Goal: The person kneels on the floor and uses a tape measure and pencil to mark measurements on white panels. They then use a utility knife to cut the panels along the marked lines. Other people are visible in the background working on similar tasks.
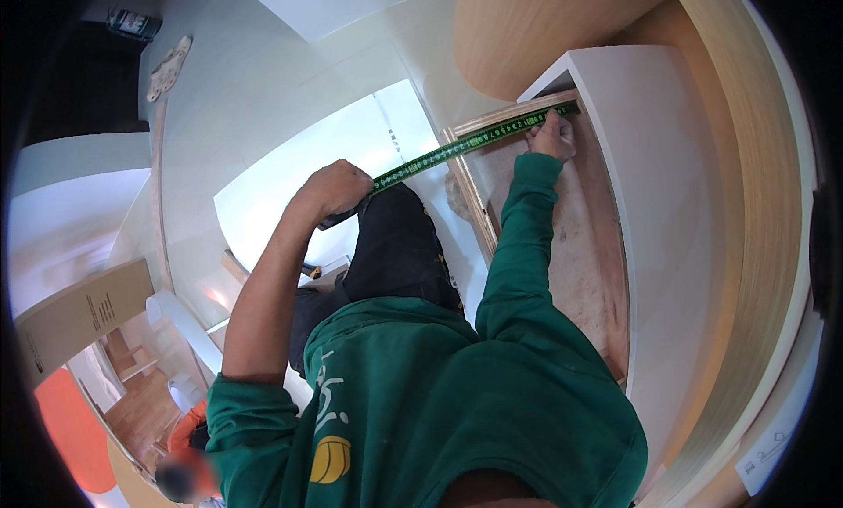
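A green and black tape measure point(465, 145) is stretched between my two hands, its blade slanting up to the right. My left hand point(338, 190) is closed around its case end above my left knee, and the case itself is mostly hidden by my fingers. At the other end my right hand point(553, 139) pinches the blade near its tip. That tip reaches the far corner of an open plywood frame point(479, 205) set against a white cabinet panel point(676, 218). The blade lies across the frame's near rail.
A large white board point(290, 179) lies on the floor, with a yellow and black tool point(311, 270) near my leg. Behind the frame stands a rounded wooden piece point(536, 34). A cardboard box point(88, 319) and a person in an orange sleeve point(186, 427) are at lower left.
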The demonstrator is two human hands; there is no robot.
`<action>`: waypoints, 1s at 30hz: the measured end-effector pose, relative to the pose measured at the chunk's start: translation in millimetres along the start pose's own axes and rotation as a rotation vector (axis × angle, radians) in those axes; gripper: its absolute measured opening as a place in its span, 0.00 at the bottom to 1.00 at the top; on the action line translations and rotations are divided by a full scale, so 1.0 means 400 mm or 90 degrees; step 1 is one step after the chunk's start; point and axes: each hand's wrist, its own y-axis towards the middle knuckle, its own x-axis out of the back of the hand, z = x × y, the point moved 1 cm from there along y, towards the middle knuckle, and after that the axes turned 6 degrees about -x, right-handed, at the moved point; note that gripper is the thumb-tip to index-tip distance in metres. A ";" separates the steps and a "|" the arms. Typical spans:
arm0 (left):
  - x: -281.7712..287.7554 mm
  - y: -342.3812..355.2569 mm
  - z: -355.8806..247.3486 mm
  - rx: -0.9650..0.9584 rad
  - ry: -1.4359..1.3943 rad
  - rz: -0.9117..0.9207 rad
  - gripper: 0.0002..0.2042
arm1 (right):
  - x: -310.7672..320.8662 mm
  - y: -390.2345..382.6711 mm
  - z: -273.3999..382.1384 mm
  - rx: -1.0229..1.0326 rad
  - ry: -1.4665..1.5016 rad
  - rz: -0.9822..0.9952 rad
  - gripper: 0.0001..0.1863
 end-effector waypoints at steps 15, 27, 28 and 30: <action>-0.010 0.026 -0.002 0.013 -0.017 -0.011 0.17 | 0.000 0.001 0.002 -0.005 0.010 0.006 0.06; -0.008 0.083 -0.088 -0.070 0.010 -0.025 0.17 | 0.000 0.003 -0.002 -0.018 0.046 0.016 0.06; -0.009 0.089 -0.095 -0.047 -0.003 -0.029 0.17 | 0.000 0.003 -0.003 -0.017 0.048 0.015 0.06; -0.005 0.098 -0.107 -0.048 0.019 -0.003 0.17 | 0.000 0.002 -0.003 -0.011 0.052 0.017 0.07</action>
